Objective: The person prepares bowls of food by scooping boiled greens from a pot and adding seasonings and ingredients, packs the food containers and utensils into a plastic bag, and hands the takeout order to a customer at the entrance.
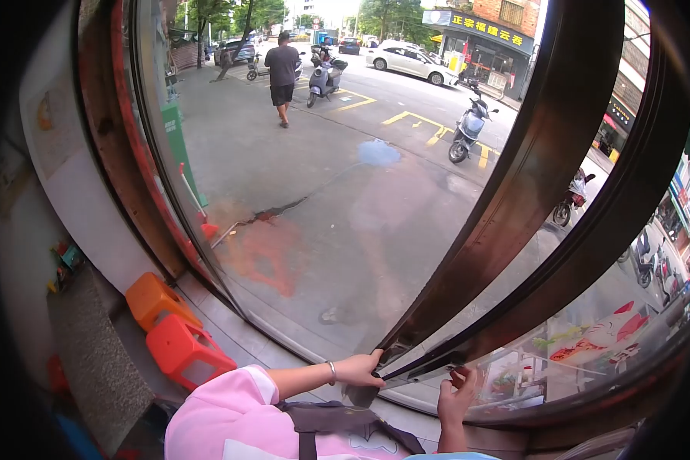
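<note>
My left hand (359, 369), with a bracelet on the wrist, is closed around the edge of a dark brown metal door frame (468, 253). Its thumb and fingers press on either side of that edge. Close by on the right, my right hand (455, 395) is raised with bent fingers and the thumb apart, holding nothing I can see. Its fingertips are at the lower part of a second dark door frame (529, 295); whether they touch it is unclear. Through the door glass (345, 253) the pavement shows, with faint reflections on it.
An orange stool (155, 300) and a red stool (188, 351) stand inside at left, by the wall. Outside, a person (282, 73) walks on the pavement. Parked scooters (469, 130) and a white car (410, 61) are beyond. A cat picture (602, 337) decorates the right glass.
</note>
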Demonstrator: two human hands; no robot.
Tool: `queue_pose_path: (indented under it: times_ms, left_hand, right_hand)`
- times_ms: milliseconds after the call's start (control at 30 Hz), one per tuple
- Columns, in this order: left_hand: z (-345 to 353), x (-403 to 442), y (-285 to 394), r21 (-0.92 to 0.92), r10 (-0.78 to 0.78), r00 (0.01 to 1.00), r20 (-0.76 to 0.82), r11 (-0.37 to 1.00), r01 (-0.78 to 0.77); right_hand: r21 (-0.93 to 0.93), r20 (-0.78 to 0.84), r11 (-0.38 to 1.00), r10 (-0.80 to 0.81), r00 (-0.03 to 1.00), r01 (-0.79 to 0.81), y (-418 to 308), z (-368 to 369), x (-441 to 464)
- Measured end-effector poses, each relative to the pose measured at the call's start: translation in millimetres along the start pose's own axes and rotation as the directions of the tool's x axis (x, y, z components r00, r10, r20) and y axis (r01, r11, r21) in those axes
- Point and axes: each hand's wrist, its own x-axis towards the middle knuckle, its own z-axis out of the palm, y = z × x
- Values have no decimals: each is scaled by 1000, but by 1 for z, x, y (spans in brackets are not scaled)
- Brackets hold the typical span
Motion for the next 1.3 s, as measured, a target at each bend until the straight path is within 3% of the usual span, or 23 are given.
queue_pose_path:
  times_ms: [167,267,433,533,600,633,667,733,800,933,967,1000,1033,1067,1100,1167,1200,1300]
  left_hand:
    - [12,2,20,-10,17,1000,-20,1000,-17]
    - [17,0,36,-31,-48,998,35,998,49]
    - [31,3,23,-82,1,994,-107,997,-10]
    - [27,-7,18,-165,-23,996,-83,986,9]
    - [29,-17,6,-178,-78,992,-101,982,59]
    - [33,-25,-3,-195,-132,985,-107,975,110]
    - [40,-33,-19,-217,-162,977,-142,968,129]
    - [56,-55,-51,-275,-80,943,-323,961,-13]
    - [57,-91,-54,-342,-156,909,-386,940,17]
    - [45,-197,-68,-451,-319,811,-491,889,77]
    - [53,-220,-80,-444,-340,749,-569,894,69]
    - [63,-241,-85,-425,-330,727,-602,903,58]
    - [64,-266,-87,-531,-430,690,-582,844,77]
    - [54,-299,-81,-601,-509,672,-539,791,117]
    - [49,-325,-66,-595,-544,612,-575,791,143]
    - [71,-359,-94,-627,-508,514,-691,775,-77]
    - [82,-381,-112,-674,-573,478,-666,737,-55]
    - [103,-431,-120,-770,-718,342,-606,637,-26]
  right_hand:
    - [40,126,998,-50,991,46,-7,-9,0]
    - [73,168,994,-89,982,77,-9,-14,1]
    - [45,221,998,-48,974,39,-3,-21,6]
    - [145,239,989,-66,969,32,12,-20,6]
    - [294,202,956,-55,978,-7,15,-18,5]
    - [417,106,908,-11,994,-35,18,-14,1]
    - [370,-61,920,-113,992,128,2,-14,-3]
    - [512,-139,822,-209,968,250,-8,-8,-9]
    - [575,49,793,-279,959,201,-22,-1,-22]
    - [628,405,776,-396,824,65,-91,60,-50]
    - [625,391,767,-470,791,147,-101,76,-50]
    - [592,354,773,-504,787,229,-107,86,-48]
    - [468,167,792,-514,841,392,-122,108,-46]
    - [318,46,832,-492,869,454,-131,113,-43]
    - [105,-164,781,-598,785,616,-149,110,-39]
    - [-42,-435,699,-656,617,714,-171,98,-21]
    - [-162,-462,713,-666,586,682,-182,89,-14]
    - [-217,-573,811,-557,601,544,-194,84,6]
